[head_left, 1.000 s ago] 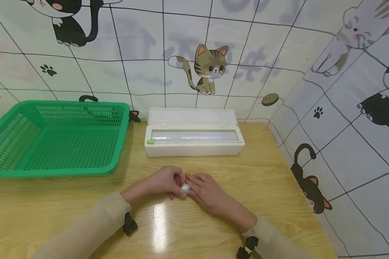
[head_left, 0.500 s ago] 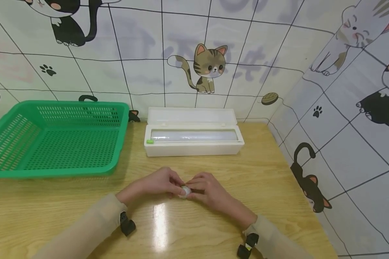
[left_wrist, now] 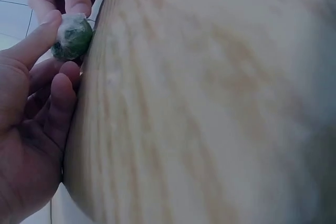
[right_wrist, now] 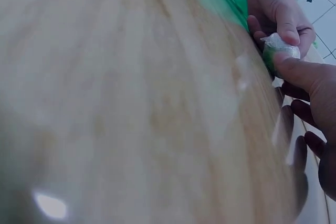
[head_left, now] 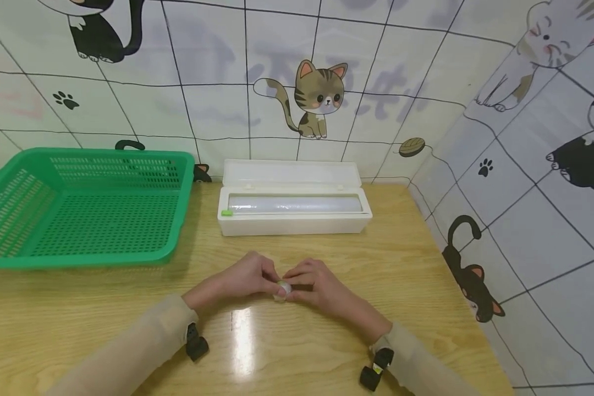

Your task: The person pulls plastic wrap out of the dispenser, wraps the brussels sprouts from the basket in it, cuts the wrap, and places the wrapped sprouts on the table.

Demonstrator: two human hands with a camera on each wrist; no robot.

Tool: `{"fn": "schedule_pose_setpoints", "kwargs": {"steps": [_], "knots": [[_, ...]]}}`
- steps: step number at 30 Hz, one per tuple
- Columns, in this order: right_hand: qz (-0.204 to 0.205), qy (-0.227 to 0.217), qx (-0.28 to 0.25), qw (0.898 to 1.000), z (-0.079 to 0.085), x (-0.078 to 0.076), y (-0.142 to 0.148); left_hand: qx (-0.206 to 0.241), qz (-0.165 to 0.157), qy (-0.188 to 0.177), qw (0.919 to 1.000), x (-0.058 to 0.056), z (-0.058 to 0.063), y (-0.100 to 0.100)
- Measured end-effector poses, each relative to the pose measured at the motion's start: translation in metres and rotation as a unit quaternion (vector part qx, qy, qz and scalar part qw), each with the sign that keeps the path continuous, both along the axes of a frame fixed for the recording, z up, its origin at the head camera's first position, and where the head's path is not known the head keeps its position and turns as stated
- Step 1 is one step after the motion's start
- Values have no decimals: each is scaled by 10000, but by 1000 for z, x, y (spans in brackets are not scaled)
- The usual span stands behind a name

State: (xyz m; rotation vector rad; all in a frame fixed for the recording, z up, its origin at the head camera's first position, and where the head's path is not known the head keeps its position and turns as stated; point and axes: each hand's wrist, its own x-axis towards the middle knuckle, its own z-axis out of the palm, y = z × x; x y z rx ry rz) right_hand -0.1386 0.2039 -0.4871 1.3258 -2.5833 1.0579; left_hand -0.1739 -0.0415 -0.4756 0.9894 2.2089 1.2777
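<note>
Between my two hands, just over the wooden table (head_left: 346,352), is a small round green thing (left_wrist: 74,39) wrapped in crinkled clear plastic film. In the left wrist view its green side shows, with whitish film bunched on top. My left hand (head_left: 245,278) pinches it from the left with thumb and fingers. From the right, my right hand (head_left: 324,291) pinches it too, its thumb pressing on the film in the right wrist view. The hands cover most of the wrapped thing (head_left: 281,295) in the head view.
A white cling film box (head_left: 294,224) stands behind the hands, lid up, with a roll of film (head_left: 297,204) inside and a small green slider (head_left: 226,213) at its left. At the back left sits a green plastic basket (head_left: 104,258). Cat-patterned wall covering (head_left: 218,110) borders the table.
My right hand's fingers, straighter against the wrapped thing a second ago, have bent into a pinch. The left hand stays on it with small shifts. The head view has tilted slightly.
</note>
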Motion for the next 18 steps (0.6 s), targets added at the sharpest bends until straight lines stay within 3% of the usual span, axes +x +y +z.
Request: {"fn": "schedule_pose_setpoints", "kwargs": {"steps": [6,10,12,14,18], "knots": [[124,-62,49,9999,2,-9,-3,49,-109,-124,9999,2,2,-1],[50,-331,-163,9993,2,-9,-3,-22,-169,-32,9998,5,7,-2],[-15,-684,-259,9973,3,-8,-3,-18,-208,51,9998,6,9,-3],[-110,-1311,-387,9906,6,-6,-3,-65,-246,192,9995,8,12,-4],[-503,-2573,-769,9620,11,-3,-5,-149,-353,396,9985,11,20,-6]]}}
